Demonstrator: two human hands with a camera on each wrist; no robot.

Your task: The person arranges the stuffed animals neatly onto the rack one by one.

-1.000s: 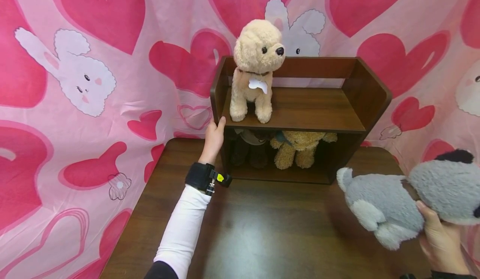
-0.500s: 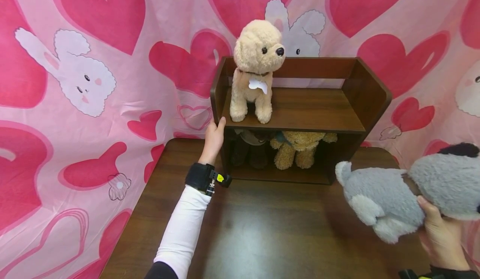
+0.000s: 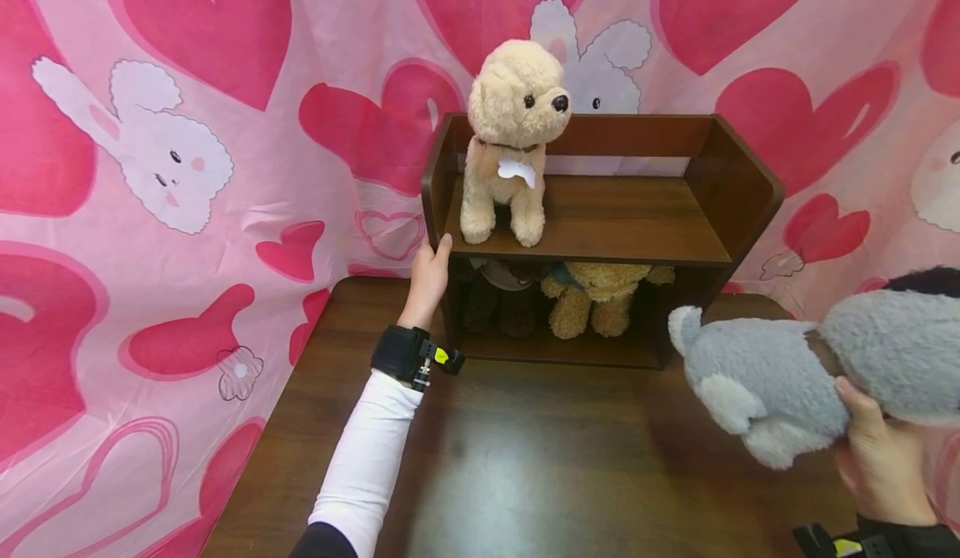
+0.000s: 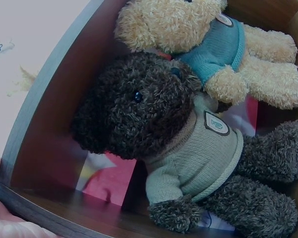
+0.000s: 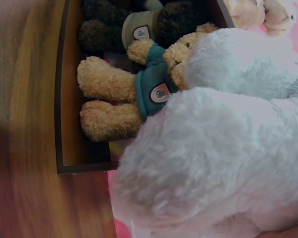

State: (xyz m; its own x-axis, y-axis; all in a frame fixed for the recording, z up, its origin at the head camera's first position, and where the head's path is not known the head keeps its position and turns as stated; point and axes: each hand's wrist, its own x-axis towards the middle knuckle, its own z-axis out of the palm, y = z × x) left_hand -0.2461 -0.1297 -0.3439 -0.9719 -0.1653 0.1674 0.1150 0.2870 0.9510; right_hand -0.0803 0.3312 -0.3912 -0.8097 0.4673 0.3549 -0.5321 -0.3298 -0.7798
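My left hand [image 3: 430,279] grips the left side panel of a dark brown wooden shelf [image 3: 637,245], its thumb along the front edge. A cream plush dog [image 3: 517,124] with a white bone-shaped tag stands on the upper board, just above that hand. At the right, my right hand [image 3: 885,462] holds a grey and white plush dog [image 3: 772,374] around the chest and neck, in the air over the table; its face is cut off by the frame. The right wrist view is largely filled by its pale fur [image 5: 203,148].
In the lower compartment sit a dark brown teddy bear [image 4: 139,104] in a beige sweater and a tan teddy bear [image 5: 109,82] in a teal sweater. The shelf stands on a brown wooden table [image 3: 525,449]. A pink heart-print cloth [image 3: 225,308] hangs behind and beside it.
My right hand has lifted the grey plush dog slightly, its rear end shifting a little left. The left hand, the shelf and the cream dog have stayed in place.
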